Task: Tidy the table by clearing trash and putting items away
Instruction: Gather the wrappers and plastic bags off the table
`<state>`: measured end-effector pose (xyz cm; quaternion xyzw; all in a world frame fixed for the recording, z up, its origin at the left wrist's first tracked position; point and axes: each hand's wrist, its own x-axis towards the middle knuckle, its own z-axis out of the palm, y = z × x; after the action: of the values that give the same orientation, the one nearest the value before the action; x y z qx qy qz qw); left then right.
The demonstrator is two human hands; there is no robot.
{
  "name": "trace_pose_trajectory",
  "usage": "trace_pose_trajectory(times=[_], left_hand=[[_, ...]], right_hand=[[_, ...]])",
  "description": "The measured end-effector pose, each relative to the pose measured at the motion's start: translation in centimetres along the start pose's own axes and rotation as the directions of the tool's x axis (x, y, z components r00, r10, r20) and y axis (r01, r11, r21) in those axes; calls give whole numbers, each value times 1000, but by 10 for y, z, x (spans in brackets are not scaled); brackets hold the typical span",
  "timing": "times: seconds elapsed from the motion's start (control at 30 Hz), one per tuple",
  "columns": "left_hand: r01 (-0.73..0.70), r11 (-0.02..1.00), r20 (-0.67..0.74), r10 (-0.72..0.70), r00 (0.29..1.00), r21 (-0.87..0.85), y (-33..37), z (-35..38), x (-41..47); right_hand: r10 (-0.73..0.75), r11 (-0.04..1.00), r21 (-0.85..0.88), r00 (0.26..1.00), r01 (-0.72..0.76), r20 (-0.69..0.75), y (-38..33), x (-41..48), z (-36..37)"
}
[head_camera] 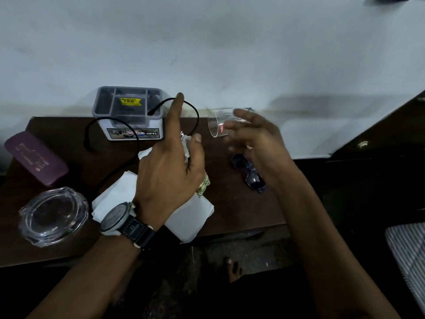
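Note:
My left hand, with a watch on its wrist, hovers over the middle of the brown table. It grips crumpled wrappers in the palm, and its index finger points up. My right hand is blurred and holds a clear glass tumbler tipped on its side above the table. White tissue paper lies under my left hand. Dark sunglasses lie beneath my right hand.
A grey compartment organiser box stands against the wall, with a black cable looping out of it. A maroon case and a glass ashtray sit at the left. A striped cloth shows at right, a bare foot below.

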<state>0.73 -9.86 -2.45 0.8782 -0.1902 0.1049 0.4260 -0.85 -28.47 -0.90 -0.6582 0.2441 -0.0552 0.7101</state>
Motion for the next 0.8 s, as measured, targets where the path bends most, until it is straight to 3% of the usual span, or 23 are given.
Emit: trace_pose_trajectory(times=[0.03, 0.07, 0.1, 0.13, 0.17, 0.27, 0.33, 0.5, 0.67, 0.8], left_hand=[[7, 1000, 7, -7, 1000, -2, 1, 2, -1], [8, 1000, 23, -8, 1000, 1, 2, 5, -1], [10, 1000, 39, -10, 999, 7, 4, 7, -3], [12, 1000, 51, -13, 999, 10, 6, 9, -3], [17, 1000, 58, -17, 998, 8, 8, 11, -3], [61, 998, 73, -60, 996, -17, 9, 16, 1], [83, 996, 83, -79, 993, -37, 9, 18, 3], [132, 987, 108, -122, 987, -91, 10, 24, 6], [234, 935, 125, -207, 970, -265, -5, 31, 12], [299, 830, 150, -259, 954, -471, -15, 36, 21]], right_hand=[[-105, 969, -240, 980, 63, -169, 2, 10, -10], [-227, 842, -536, 938, 55, -260, 5, 19, -21], [-309, 665, -747, 916, 15, -256, 12, 26, -30], [-326, 531, -847, 918, -19, -225, 20, 32, -39], [-280, 490, -870, 935, -56, -218, 27, 36, -46], [-125, 507, -849, 962, -147, -242, 44, 42, -52], [-129, 460, -877, 966, -142, -225, 49, 44, -54], [-258, 455, -886, 939, -91, -229, 48, 39, -52], [-385, 431, -896, 877, -105, -288, 24, 28, -57], [-601, 460, -883, 763, 89, -236, -3, 5, -50]])
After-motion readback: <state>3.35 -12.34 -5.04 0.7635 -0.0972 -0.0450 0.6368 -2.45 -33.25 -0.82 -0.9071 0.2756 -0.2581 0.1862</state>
